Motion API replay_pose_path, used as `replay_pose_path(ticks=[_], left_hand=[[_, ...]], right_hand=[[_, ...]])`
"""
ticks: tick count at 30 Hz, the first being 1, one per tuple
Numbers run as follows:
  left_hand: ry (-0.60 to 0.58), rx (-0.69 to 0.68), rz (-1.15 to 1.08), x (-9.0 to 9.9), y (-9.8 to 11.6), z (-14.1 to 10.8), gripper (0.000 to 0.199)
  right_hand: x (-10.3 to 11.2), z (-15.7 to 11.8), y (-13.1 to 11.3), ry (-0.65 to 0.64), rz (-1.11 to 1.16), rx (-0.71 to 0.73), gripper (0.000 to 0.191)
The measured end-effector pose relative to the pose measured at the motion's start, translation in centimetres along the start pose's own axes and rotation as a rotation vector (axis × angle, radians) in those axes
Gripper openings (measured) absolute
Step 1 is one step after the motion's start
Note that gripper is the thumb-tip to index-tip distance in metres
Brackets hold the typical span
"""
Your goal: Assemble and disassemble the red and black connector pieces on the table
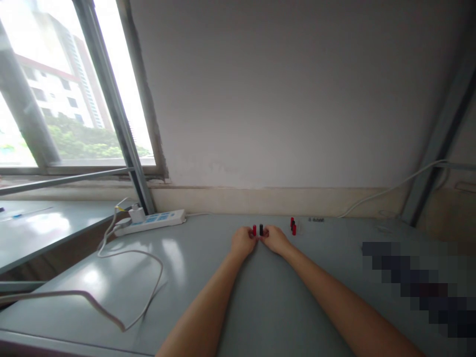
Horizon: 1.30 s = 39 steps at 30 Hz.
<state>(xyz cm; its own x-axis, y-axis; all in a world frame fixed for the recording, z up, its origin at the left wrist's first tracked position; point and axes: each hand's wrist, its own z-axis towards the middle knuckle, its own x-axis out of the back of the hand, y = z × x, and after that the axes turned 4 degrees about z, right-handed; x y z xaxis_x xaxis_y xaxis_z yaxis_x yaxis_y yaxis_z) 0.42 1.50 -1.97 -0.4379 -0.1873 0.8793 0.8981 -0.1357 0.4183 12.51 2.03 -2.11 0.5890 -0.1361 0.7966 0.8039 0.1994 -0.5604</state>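
Near the back of the grey table, my left hand [244,241] is closed on a small upright red cylinder [255,230]. Just to its right, my right hand [274,239] has its fingers closed on a similar black cylinder [261,229]. The two pieces stand side by side with a narrow gap between them. Further right lies a little group of red and black pieces, with a red one [294,230] at its front. Several tiny dark items [316,219] are lined up beyond the group, close to the wall.
A white power strip [156,221] with a plugged-in adapter [137,213] sits at the back left. Its cable [160,270] loops over the left of the table [178,307]. Metal posts rise at both sides. A pixelated dark area covers the right.
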Motion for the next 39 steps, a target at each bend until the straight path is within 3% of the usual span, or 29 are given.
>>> replay_pose_path(ticks=[6, 11, 15, 18, 23, 28, 34, 39], left_hand=[[0.021, -0.009, 0.09, 0.9, 0.2, -0.9, 0.031], [-0.002, 0.013, 0.187, 2.1, 0.8, -2.0, 0.03], [-0.074, -0.02, 0.236, 2.7, 1.5, -2.5, 0.024], [-0.142, -0.124, 0.204, 2.8, 2.3, -2.8, 0.022], [-0.194, -0.383, 0.072, 1.8, 4.8, -3.7, 0.025], [-0.167, -0.537, 0.087, 0.3, 7.5, -3.5, 0.039], [-0.138, -0.474, 0.111, -1.3, 8.7, -1.6, 0.06], [-0.104, -0.44, 0.103, -2.4, 8.7, -1.2, 0.057]], right_hand=[[0.1, 0.1, 0.1, -0.006, -0.02, 0.001, 0.014], [0.7, -0.5, 0.1, -0.018, -0.087, 0.007, 0.017], [2.3, -1.9, 0.5, -0.021, -0.176, 0.064, 0.017], [4.3, -3.6, 1.2, -0.043, -0.233, 0.135, 0.016], [7.2, -6.2, 2.9, -0.086, -0.281, 0.069, 0.016], [8.3, -6.8, 5.0, -0.019, -0.275, -0.018, 0.023], [8.0, -6.4, 6.9, -0.019, -0.289, 0.005, 0.033], [7.4, -6.4, 7.2, -0.066, -0.295, 0.024, 0.042]])
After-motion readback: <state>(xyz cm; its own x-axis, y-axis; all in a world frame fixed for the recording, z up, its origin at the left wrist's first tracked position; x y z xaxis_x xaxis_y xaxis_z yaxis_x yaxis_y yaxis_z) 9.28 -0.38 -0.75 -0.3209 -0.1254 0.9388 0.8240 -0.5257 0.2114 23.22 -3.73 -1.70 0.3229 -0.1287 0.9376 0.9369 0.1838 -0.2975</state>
